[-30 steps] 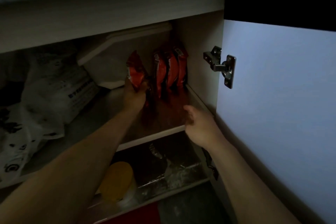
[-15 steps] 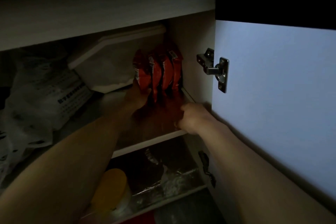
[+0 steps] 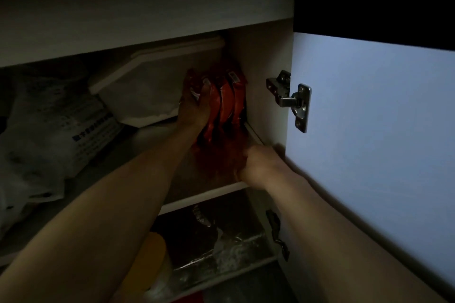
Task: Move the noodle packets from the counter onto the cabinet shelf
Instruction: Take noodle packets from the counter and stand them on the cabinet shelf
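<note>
the left hand (image 3: 194, 110) grips a red packet (image 3: 197, 86), pressed against the upright row of packets (image 3: 230, 103) at the shelf's (image 3: 204, 198) back right corner, hard by the side wall. the right hand (image 3: 256, 165) rests curled at the shelf's front edge, grip unclear. a white tub (image 3: 150, 88) crowds the left; the door (image 3: 369, 130) stands open.

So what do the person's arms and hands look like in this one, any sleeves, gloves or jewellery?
Both forearms are bare as far as the frame shows: no sleeves or cuffs in view. The left hand and right hand wear no gloves, and no watch or bracelet shows at either wrist. The cabinet is too dim to rule out a ring. No tools, straps or markings are visible.
</note>
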Tool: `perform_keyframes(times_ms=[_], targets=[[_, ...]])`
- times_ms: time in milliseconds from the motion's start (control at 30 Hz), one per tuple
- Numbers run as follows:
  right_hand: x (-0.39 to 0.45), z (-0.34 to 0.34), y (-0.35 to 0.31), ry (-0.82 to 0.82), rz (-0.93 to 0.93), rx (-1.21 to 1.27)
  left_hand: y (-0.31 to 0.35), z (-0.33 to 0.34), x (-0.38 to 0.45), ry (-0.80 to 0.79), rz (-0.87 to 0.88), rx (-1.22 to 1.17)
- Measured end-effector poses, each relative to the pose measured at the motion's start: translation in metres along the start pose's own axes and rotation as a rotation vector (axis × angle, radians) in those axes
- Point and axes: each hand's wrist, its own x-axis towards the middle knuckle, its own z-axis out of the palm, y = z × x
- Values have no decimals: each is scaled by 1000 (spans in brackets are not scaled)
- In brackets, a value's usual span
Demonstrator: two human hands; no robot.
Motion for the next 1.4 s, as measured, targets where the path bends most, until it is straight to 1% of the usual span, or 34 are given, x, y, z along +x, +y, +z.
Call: perform_keyframes(times_ms=[67,100,133,167,200,267,300,367,400,467,533,567,667,733,833,933,1000,1067,1133,1200,1300,1400], targets=[[1,1,1,-26,11,-23,-3,0,15,-36,-31,83],[2,0,2,-28,12,-29,-11,-1,26,-82,-59,112],[4,1,3,-27,15,-24,-19,-2,37,-123,-101,115],[4,1,3,-29,17,-12,-20,-5,40,-145,-140,61],[4,2,3,-40,21,1,-25,-8,39,-118,-159,-30],[2,3,3,-34,13,19,-14,-15,9,-60,-160,-105],[1,2,4,-22,3,24,-6,-18,-10,-60,-136,-90],[1,2,5,-3,-3,35,-9,-19,-33,-128,-132,-39],[2,1,5,5,-5,39,-14,-17,-35,-129,-110,-3],[3,3,5,-2,4,43,-23,-14,-32,-124,-59,81],[4,5,5,-29,16,56,-27,-10,-18,-105,-84,169],[5,5,5,-34,17,63,-30,-8,-9,-117,-109,171],[10,3,8,-22,20,97,-58,-1,24,-155,-156,70],[10,2,10,-26,27,108,-45,-5,19,-187,-159,52],[4,6,12,-10,-1,76,-18,-21,-12,-168,-275,94],[-4,10,12,34,-33,89,-6,-43,-41,-136,-331,23],[-11,9,11,85,-52,128,6,-58,-62,-131,-342,109],[-22,4,6,129,-72,197,20,-74,-80,-188,-286,180],[-40,4,-3,128,-78,270,35,-95,-105,-248,-277,188],[-61,5,-16,157,-112,290,52,-118,-134,-287,-259,190],[-94,1,-39,233,-214,276,87,-160,-174,-320,-109,200],[-127,-5,-69,259,-322,255,129,-208,-208,-329,6,273]])
